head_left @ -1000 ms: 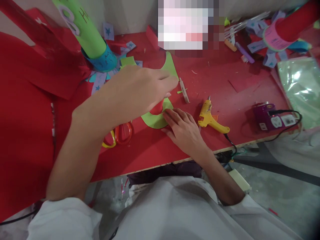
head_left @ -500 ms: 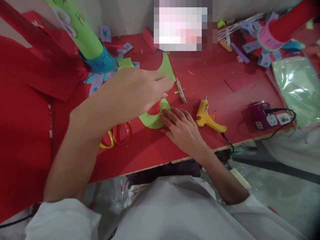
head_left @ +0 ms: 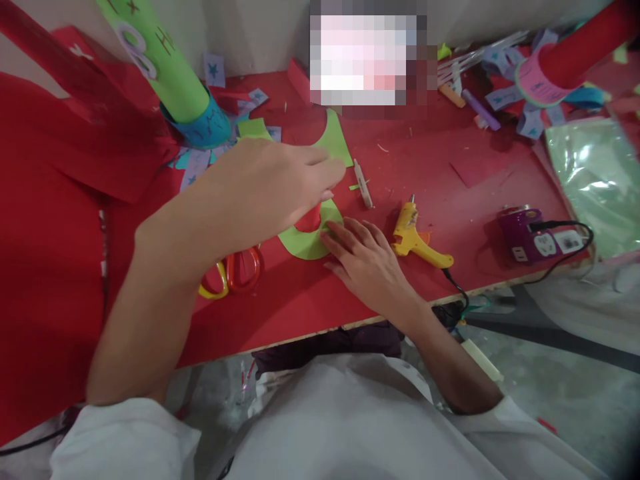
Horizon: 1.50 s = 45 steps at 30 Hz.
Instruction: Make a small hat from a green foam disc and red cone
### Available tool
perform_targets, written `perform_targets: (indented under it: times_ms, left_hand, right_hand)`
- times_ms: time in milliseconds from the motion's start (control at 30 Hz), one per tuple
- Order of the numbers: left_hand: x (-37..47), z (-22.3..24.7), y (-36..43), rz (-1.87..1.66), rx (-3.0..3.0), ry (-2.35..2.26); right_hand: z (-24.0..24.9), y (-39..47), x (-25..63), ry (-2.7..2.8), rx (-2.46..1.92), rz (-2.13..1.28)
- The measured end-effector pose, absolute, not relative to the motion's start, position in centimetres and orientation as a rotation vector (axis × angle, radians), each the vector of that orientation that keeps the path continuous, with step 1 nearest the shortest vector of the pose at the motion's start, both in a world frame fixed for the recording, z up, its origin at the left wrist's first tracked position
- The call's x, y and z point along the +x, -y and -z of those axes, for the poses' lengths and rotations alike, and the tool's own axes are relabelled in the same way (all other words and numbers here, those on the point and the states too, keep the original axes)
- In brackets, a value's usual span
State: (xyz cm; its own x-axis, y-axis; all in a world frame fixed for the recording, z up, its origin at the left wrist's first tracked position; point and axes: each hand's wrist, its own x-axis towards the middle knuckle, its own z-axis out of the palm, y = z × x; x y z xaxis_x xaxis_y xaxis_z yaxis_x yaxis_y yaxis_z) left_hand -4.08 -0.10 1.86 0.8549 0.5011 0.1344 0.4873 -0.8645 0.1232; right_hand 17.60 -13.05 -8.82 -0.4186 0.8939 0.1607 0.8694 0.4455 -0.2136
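Observation:
A curved green paper cutout (head_left: 305, 247) lies on the red tabletop, partly covered by both hands. My left hand (head_left: 280, 177) is above it with the fingers bent and drawn together; whatever they may hold is hidden beneath. Flat on the cutout's right edge rest the spread fingers of my right hand (head_left: 367, 263). Just beyond my left fingertips is a green paper scrap (head_left: 335, 140) with a curved edge. A pale slim cutter-like tool (head_left: 363, 183) lies right of those fingertips. Scissors with red and yellow handles (head_left: 243, 270) lie under my left wrist.
A yellow glue gun (head_left: 417, 240) lies right of my right hand, its cord running over the table edge. Farther right are a purple power adapter (head_left: 525, 233) and a clear plastic packet (head_left: 600, 180). Decorated paper tubes, one green (head_left: 165, 73) and one red (head_left: 580, 47), stand behind.
Both hands stay at the green cutout, with barely any motion of the left fingers. The whole view has shifted very slightly.

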Motion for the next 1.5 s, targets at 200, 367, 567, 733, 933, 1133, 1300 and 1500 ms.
perform_targets:
  times_ms: [200,367,567,733,933,1133,1300,1500]
  left_hand:
    - [-4.2,-2.3,0.1,-0.293,2.825,-0.797]
    - [-4.5,-1.6,0.2,-0.509,2.620,-0.830]
    - [-4.5,-2.3,0.6,-0.217,2.923,-0.785]
    - [-4.2,-3.1,0.8,-0.062,3.027,-0.854]
    - [-4.2,-1.4,-1.0,-0.361,2.830,-0.794]
    - [-4.2,-0.9,-1.3,-0.594,2.779,-0.771]
    - [-5.0,-1.1,0.3,-1.176,2.539,-0.846]
    - [-7.6,4.5,1.0,-1.199,2.399,-1.176]
  right_hand:
    - [6.7,16.0,22.0,1.895,-1.698,0.090]
    - [8.3,17.9,26.2,1.816,-2.005,0.022]
    - [9.8,14.5,28.5,1.788,-2.135,-0.036]
    - [5.6,10.1,28.2,1.995,-1.889,0.041]
    - [4.0,5.3,20.1,2.126,-1.207,-0.437]
    - [8.2,2.8,16.3,1.911,-1.038,-0.657]
    - [6.1,3.7,17.1,1.819,-0.944,-0.721]
    - [5.7,3.4,17.9,2.064,-0.808,-0.892]
